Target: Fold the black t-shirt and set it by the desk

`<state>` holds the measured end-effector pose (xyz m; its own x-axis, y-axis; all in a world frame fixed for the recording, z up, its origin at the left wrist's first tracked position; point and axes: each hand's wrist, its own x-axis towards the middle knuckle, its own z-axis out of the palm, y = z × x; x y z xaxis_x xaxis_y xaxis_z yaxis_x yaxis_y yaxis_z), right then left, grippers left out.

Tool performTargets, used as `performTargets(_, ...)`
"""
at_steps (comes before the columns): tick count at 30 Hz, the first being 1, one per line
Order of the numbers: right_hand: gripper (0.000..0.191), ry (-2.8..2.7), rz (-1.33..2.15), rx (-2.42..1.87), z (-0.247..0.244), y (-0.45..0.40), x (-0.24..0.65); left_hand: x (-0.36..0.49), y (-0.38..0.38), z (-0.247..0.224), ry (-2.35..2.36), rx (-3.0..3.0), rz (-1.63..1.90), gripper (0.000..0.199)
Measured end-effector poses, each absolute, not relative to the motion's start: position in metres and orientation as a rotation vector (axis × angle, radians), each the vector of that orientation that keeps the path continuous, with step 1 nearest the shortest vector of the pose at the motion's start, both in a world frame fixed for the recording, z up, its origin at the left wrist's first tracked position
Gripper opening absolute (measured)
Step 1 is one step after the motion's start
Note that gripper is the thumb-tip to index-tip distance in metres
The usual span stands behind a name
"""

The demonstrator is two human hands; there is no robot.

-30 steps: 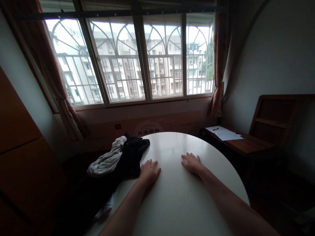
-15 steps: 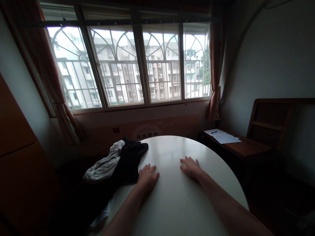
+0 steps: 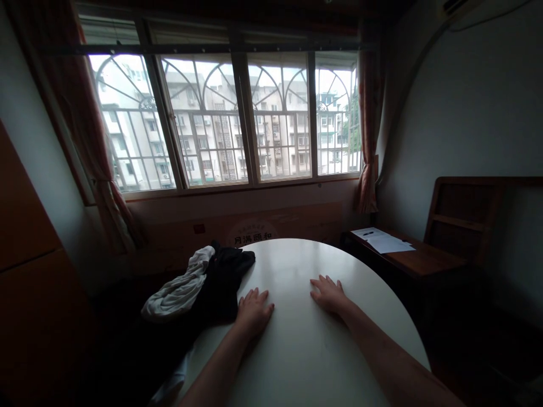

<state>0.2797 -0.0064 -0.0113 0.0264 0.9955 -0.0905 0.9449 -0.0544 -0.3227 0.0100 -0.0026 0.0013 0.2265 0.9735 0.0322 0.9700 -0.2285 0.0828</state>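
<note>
The near edge of the round table [image 3: 305, 350] runs out of the bottom of the frame, as do both forearms. Deep shadow swallows the lower folds of the dark clothing [image 3: 220, 277], and writing on the papers [image 3: 384, 242] is too small to read.

Bare table [image 3: 297, 339] fills the frame's lower centre; a clothes pile [image 3: 199, 282] blocks its left edge, centre-left.

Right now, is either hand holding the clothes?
No, the left hand and right hand both lie flat, palms down, on the white table, beside the pile of clothes.
</note>
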Motion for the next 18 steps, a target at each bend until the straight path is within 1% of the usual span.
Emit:
performTargets(8,0.060,-2.038,0.420,-2.130,-0.014,-0.006,0.281,0.010,-0.002,0.000,1.907,2.435,0.134,0.060)
performTargets(12,0.060,-2.038,0.416,-2.125,-0.015,-0.006,0.281,0.009,-0.003,-0.001,1.884,2.435,0.210,0.057)
performTargets(14,0.060,-2.037,0.416,-2.132,-0.015,-0.006,0.281,0.006,-0.004,0.002,1.792,2.457,0.345,0.048)
performTargets(16,0.060,-2.039,0.419,-2.136,-0.014,-0.007,0.280,0.001,-0.005,0.012,1.707,2.485,0.576,0.037)
performTargets(18,0.060,-2.042,0.418,-2.134,-0.014,-0.007,0.280,-0.007,-0.006,0.028,1.753,2.488,0.848,0.035)
